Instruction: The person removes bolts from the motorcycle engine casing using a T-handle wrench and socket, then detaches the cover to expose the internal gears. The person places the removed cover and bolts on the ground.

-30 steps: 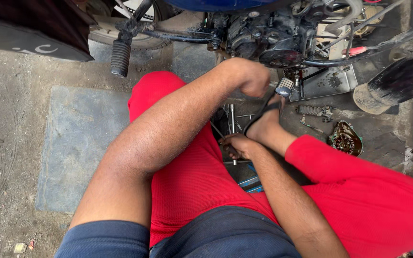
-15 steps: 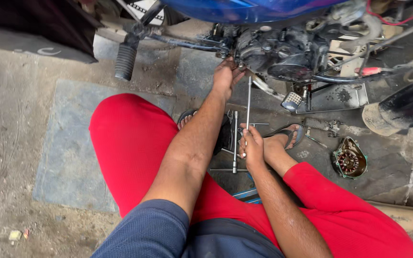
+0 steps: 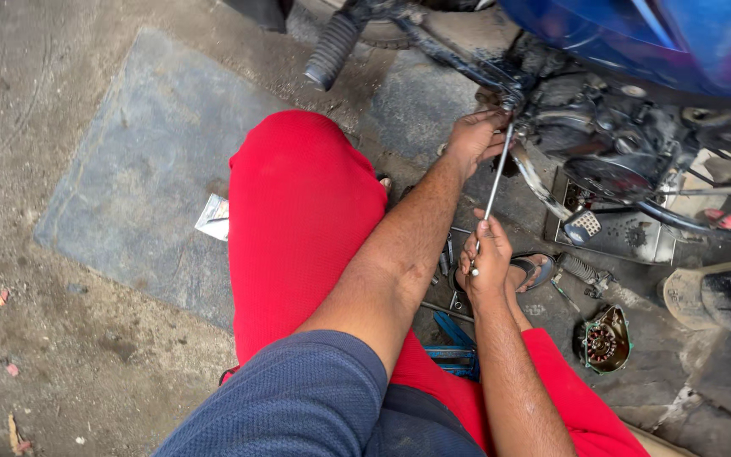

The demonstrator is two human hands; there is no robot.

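The ground was rough, oil-stained concrete with a darker slab [image 3: 145, 161] set into it, and a motorcycle with a blue tank [image 3: 662, 38] stood over the person, who sat low beside its engine [image 3: 611, 152].

The right hand [image 3: 488, 262] was closed round the lower end of a long metal rod [image 3: 494, 188], fingers wrapped tight about it. The rod ran up at a slight slant to the left side of the engine, where its upper end met the casing. Gripping it far down likely gave reach into that cramped spot.

The left hand [image 3: 474, 140] was up at the rod's top end, fingers curled against the engine and the tip, seemingly to steady it there. Whether it pinched the rod itself could not be told.

The person's red trousers [image 3: 306, 211] rose in a bent knee on the left, and a sandalled foot [image 3: 530, 271] rested just beyond the right hand.

Loose tools [image 3: 450, 254] lay on the ground between the legs, close to hand. A round engine cover [image 3: 602, 343] lay well to the right, inside up. A ribbed footpeg [image 3: 332, 49] jutted out at the top.
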